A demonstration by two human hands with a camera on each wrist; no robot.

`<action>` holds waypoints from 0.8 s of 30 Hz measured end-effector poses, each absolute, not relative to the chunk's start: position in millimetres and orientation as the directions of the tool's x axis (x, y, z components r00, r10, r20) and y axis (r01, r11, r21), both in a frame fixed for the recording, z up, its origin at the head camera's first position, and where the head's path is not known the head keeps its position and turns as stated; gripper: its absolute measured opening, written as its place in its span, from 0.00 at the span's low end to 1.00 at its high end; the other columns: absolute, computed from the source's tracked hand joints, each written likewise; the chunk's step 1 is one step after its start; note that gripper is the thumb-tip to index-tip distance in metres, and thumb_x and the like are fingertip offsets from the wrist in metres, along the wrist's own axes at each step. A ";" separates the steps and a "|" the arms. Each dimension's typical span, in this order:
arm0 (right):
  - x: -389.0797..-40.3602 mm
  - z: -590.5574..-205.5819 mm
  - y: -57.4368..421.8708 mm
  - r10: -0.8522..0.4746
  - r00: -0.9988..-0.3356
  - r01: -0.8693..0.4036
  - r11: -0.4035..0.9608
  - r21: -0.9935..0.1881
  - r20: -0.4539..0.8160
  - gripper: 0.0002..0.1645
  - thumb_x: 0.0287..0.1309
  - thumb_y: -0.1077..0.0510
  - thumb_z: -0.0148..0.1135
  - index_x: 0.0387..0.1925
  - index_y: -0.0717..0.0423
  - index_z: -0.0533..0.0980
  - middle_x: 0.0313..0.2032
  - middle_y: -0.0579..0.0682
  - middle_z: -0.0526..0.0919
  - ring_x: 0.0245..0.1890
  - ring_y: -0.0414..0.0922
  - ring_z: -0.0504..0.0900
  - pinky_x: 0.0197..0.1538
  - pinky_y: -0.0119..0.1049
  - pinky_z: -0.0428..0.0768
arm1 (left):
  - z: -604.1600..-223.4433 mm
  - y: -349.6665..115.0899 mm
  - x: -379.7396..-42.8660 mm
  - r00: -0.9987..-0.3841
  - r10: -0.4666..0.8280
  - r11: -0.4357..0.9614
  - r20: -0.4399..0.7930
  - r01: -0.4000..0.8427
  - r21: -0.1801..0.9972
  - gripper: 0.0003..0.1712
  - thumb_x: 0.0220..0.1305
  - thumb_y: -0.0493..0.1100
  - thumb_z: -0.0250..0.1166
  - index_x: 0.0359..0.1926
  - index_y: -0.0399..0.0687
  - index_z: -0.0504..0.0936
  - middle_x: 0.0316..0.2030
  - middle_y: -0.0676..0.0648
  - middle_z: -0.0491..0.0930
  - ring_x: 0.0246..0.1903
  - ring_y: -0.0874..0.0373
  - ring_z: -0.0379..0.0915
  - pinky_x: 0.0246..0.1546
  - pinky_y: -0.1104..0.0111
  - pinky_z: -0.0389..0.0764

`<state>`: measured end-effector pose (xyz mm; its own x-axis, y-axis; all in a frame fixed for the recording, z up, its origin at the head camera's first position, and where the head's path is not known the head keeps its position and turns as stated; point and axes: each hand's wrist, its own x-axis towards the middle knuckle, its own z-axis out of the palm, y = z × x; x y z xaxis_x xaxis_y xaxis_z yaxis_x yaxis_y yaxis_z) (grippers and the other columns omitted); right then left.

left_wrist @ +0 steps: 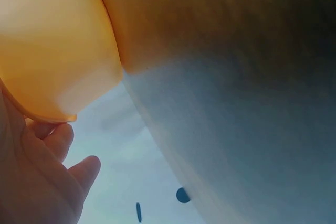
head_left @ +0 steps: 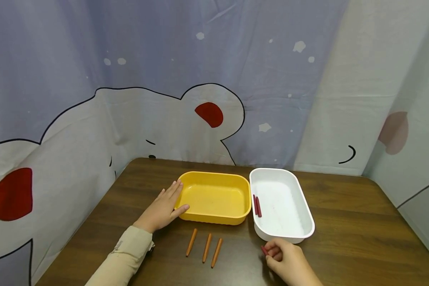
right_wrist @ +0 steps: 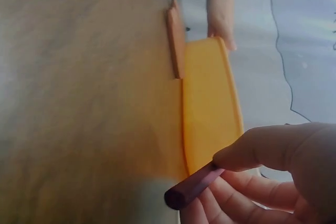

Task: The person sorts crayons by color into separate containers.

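Observation:
My left hand (head_left: 162,208) rests on the left rim of a yellow tray (head_left: 214,197), its fingers extended along the edge. From below, the left wrist view shows the fingers against the tray's rim. In front of the white tray (head_left: 284,206), my right hand (head_left: 288,257) pinches a dark red crayon (right_wrist: 191,188) between thumb and fingers, one end sticking out. Two more dark red crayons (head_left: 259,207) lie inside the white tray along its left wall. Three orange-brown crayons (head_left: 207,248) lie side by side on the table, before the yellow tray and between the hands.
The trays stand side by side on a dark wooden table (head_left: 357,230), near its back edge. A printed curtain (head_left: 157,119) hangs right behind the table and along both sides.

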<state>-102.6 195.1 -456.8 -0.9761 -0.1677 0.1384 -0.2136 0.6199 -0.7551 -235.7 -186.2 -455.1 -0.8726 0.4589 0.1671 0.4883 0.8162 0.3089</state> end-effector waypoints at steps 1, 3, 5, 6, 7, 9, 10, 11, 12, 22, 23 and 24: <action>-102.9 -455.2 193.9 -0.160 -0.975 -0.219 0.613 -0.759 0.152 0.11 0.47 0.70 0.69 0.32 0.55 0.80 0.27 0.40 0.82 0.27 0.30 0.77 0.33 0.29 0.81 | -454.9 -186.2 -235.5 -0.873 0.459 0.816 0.168 0.488 0.309 0.48 0.76 0.62 0.53 0.78 0.32 0.50 0.79 0.37 0.46 0.78 0.42 0.42 0.74 0.42 0.49; -103.6 -451.9 191.4 -0.145 -0.974 -0.228 0.598 -0.768 0.176 0.10 0.47 0.70 0.69 0.32 0.56 0.81 0.27 0.40 0.83 0.27 0.30 0.78 0.33 0.29 0.81 | -454.8 -186.1 -235.6 -0.873 0.459 0.815 0.168 0.488 0.311 0.48 0.76 0.62 0.53 0.78 0.32 0.50 0.79 0.37 0.46 0.78 0.42 0.42 0.74 0.42 0.49; -104.5 -448.3 189.0 -0.144 -0.970 -0.244 0.573 -0.783 0.197 0.09 0.49 0.70 0.69 0.33 0.57 0.81 0.28 0.42 0.83 0.27 0.31 0.79 0.33 0.30 0.82 | -454.9 -186.0 -235.7 -0.873 0.459 0.816 0.165 0.488 0.311 0.48 0.76 0.63 0.53 0.78 0.33 0.50 0.79 0.37 0.46 0.78 0.42 0.42 0.74 0.42 0.48; -105.3 -446.7 187.9 -0.145 -0.968 -0.251 0.559 -0.790 0.205 0.09 0.50 0.70 0.69 0.34 0.58 0.81 0.29 0.43 0.84 0.27 0.32 0.80 0.34 0.30 0.83 | -454.9 -186.1 -235.8 -0.873 0.459 0.816 0.165 0.488 0.309 0.48 0.76 0.63 0.53 0.78 0.33 0.50 0.79 0.37 0.46 0.78 0.42 0.42 0.74 0.42 0.49; -105.8 -444.7 186.8 -0.145 -0.967 -0.253 0.546 -0.799 0.207 0.08 0.51 0.70 0.69 0.35 0.59 0.82 0.29 0.44 0.84 0.27 0.32 0.80 0.34 0.30 0.83 | -455.0 -186.1 -235.8 -0.873 0.459 0.817 0.164 0.488 0.308 0.48 0.76 0.63 0.53 0.78 0.33 0.50 0.79 0.37 0.46 0.78 0.42 0.42 0.74 0.42 0.49; -107.4 -441.1 184.6 -0.143 -0.966 -0.260 0.520 -0.814 0.217 0.08 0.52 0.70 0.69 0.36 0.61 0.82 0.29 0.46 0.85 0.27 0.33 0.81 0.34 0.30 0.84 | -455.1 -186.1 -235.7 -0.873 0.458 0.818 0.167 0.488 0.306 0.48 0.76 0.62 0.53 0.78 0.32 0.50 0.79 0.37 0.46 0.78 0.42 0.42 0.74 0.42 0.49; -108.1 -439.2 183.5 -0.140 -0.965 -0.262 0.508 -0.820 0.222 0.09 0.53 0.70 0.70 0.37 0.62 0.82 0.30 0.47 0.85 0.27 0.33 0.82 0.34 0.30 0.84 | -455.2 -186.3 -235.6 -0.873 0.459 0.817 0.168 0.488 0.306 0.48 0.76 0.62 0.53 0.78 0.32 0.51 0.79 0.37 0.47 0.78 0.42 0.42 0.74 0.42 0.49; -108.8 -437.1 182.5 -0.133 -0.965 -0.263 0.504 -0.823 0.227 0.09 0.53 0.70 0.70 0.37 0.62 0.82 0.30 0.47 0.85 0.27 0.33 0.82 0.34 0.30 0.84 | -455.3 -186.5 -235.4 -0.872 0.459 0.817 0.171 0.490 0.304 0.48 0.76 0.62 0.54 0.78 0.32 0.51 0.79 0.37 0.47 0.78 0.42 0.43 0.74 0.42 0.50; -109.7 -435.0 181.7 -0.128 -0.965 -0.262 0.500 -0.826 0.229 0.09 0.53 0.71 0.70 0.37 0.62 0.82 0.30 0.47 0.85 0.28 0.33 0.82 0.34 0.31 0.84 | -455.2 -186.7 -235.2 -0.871 0.459 0.817 0.173 0.490 0.304 0.48 0.76 0.62 0.54 0.78 0.31 0.51 0.79 0.37 0.47 0.78 0.42 0.43 0.74 0.42 0.50; -123.5 -407.8 186.1 -0.061 -0.982 -0.187 0.427 -0.885 0.179 0.11 0.54 0.69 0.72 0.40 0.64 0.84 0.31 0.49 0.86 0.29 0.36 0.83 0.36 0.30 0.83 | -454.0 -186.5 -234.5 -0.871 0.460 0.815 0.172 0.491 0.308 0.48 0.76 0.62 0.54 0.78 0.32 0.51 0.79 0.37 0.47 0.78 0.42 0.43 0.74 0.43 0.49; -125.7 -405.9 187.6 -0.066 -0.983 -0.185 0.406 -0.895 0.173 0.11 0.54 0.70 0.71 0.41 0.66 0.83 0.32 0.51 0.86 0.29 0.37 0.84 0.35 0.30 0.84 | -454.0 -186.5 -234.5 -0.871 0.460 0.815 0.173 0.491 0.308 0.48 0.76 0.62 0.54 0.78 0.32 0.51 0.79 0.37 0.47 0.78 0.42 0.43 0.74 0.43 0.49; -127.7 -403.9 189.1 -0.069 -0.984 -0.176 0.386 -0.906 0.162 0.12 0.55 0.70 0.71 0.42 0.67 0.83 0.32 0.52 0.86 0.29 0.37 0.84 0.35 0.31 0.84 | -454.1 -186.6 -234.5 -0.871 0.460 0.814 0.172 0.491 0.310 0.48 0.76 0.62 0.54 0.78 0.32 0.51 0.79 0.37 0.47 0.78 0.42 0.43 0.74 0.43 0.49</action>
